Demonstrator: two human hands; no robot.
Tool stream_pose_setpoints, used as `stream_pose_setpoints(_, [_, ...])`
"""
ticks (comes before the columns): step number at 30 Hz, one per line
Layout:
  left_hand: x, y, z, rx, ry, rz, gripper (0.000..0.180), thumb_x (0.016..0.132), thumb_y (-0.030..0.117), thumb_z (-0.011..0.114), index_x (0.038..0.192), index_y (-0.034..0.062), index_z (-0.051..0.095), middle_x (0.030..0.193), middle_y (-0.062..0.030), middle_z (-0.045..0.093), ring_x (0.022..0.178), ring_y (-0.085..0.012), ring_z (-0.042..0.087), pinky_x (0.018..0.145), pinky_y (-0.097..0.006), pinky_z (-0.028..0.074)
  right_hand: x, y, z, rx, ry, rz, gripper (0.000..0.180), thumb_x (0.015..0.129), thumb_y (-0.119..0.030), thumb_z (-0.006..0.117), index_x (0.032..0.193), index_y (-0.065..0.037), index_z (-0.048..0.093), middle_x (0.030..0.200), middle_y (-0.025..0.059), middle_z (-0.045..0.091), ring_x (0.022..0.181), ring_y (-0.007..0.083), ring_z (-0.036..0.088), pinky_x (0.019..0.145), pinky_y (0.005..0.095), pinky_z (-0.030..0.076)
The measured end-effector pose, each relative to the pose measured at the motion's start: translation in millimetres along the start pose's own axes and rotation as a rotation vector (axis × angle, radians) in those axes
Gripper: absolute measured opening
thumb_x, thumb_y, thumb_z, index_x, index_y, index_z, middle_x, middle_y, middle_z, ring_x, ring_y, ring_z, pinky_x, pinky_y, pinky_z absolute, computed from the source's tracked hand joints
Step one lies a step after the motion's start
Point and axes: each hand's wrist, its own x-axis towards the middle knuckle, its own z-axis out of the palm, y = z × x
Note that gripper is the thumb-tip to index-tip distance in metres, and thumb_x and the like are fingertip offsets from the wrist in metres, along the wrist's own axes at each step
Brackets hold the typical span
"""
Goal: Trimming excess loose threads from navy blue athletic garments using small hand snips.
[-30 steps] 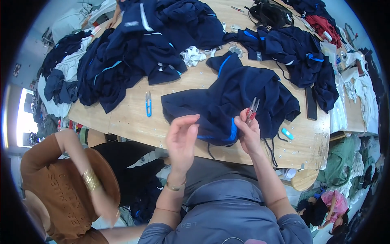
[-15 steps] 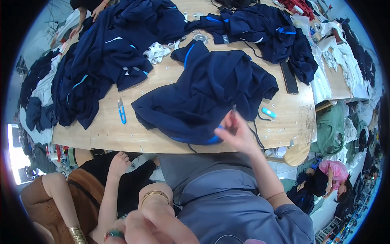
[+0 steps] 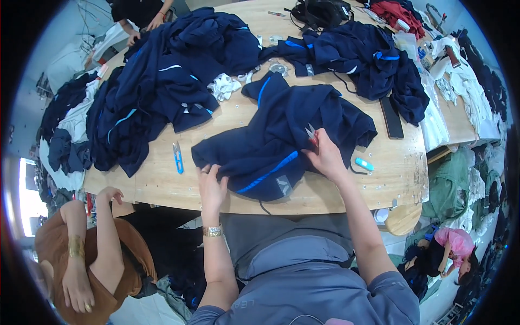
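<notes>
A navy garment (image 3: 281,124) with bright blue piping and a small translucent patch lies crumpled in front of me on the wooden table (image 3: 162,196). My right hand (image 3: 327,157) is closed around a small pair of red-handled thread snips (image 3: 310,131). The blades point up and away over the cloth, slightly apart. At the garment's near left edge rests my left hand (image 3: 212,187), its fingers spread and touching the fabric. Blue-handled thread snips (image 3: 178,158) lie to the left of the garment. A turquoise cap-like piece (image 3: 364,164) lies just right of it.
Heaps of navy garments cover the far left (image 3: 179,70) and far right (image 3: 357,59). A dark phone (image 3: 391,117) and white scraps (image 3: 223,86) lie between them. A person in brown (image 3: 124,244) sits close on my left. Another person's hands (image 3: 154,21) are at the far left.
My left hand has moved from near my body up to the garment's left edge. The near part of the garment has been turned, exposing piping and patch. My right hand with the snips has shifted slightly.
</notes>
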Motion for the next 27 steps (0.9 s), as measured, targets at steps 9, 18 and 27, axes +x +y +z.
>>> stream_pose_setpoints(9, [17.5, 23.8, -160.0, -1.463, 0.647, -0.320, 0.036, 0.094, 0.016, 0.044, 0.127, 0.0043, 0.038, 0.106, -0.0135, 0.056, 0.077, -0.0166, 0.061, 0.059, -0.025, 0.052, 76.0, -63.2, -161.0, 1.227, 0.433, -0.147, 0.022, 0.079, -0.002, 0.064, 0.097, -0.005, 0.052, 0.084, 0.0060, 0.057, 0.071, 0.0133, 0.059, 0.062, 0.0239, 0.053])
stream_pose_setpoints(18, [82.5, -4.7, -97.4, -1.751, 0.356, -0.225, 0.043, 0.083, 0.003, 0.056, 0.124, 0.0040, 0.042, 0.117, -0.0082, 0.051, 0.100, -0.0191, 0.053, 0.084, -0.033, 0.047, 234.7, -10.1, -148.1, 1.096, 0.362, -0.001, 0.021, 0.081, -0.001, 0.062, 0.085, -0.002, 0.041, 0.083, 0.0146, 0.058, 0.074, 0.0224, 0.065, 0.068, 0.0327, 0.055])
stream_pose_setpoints(27, [-24.9, -38.6, -18.6, -0.956, 0.139, -0.583, 0.028, 0.088, 0.022, 0.059, 0.109, 0.0057, 0.052, 0.097, -0.0033, 0.059, 0.085, -0.0069, 0.055, 0.069, -0.023, 0.046, 78.5, -35.1, -7.0, 0.760, 0.004, 0.100, 0.025, 0.084, -0.006, 0.060, 0.085, -0.007, 0.035, 0.079, 0.0052, 0.054, 0.065, 0.0123, 0.059, 0.058, 0.0222, 0.047])
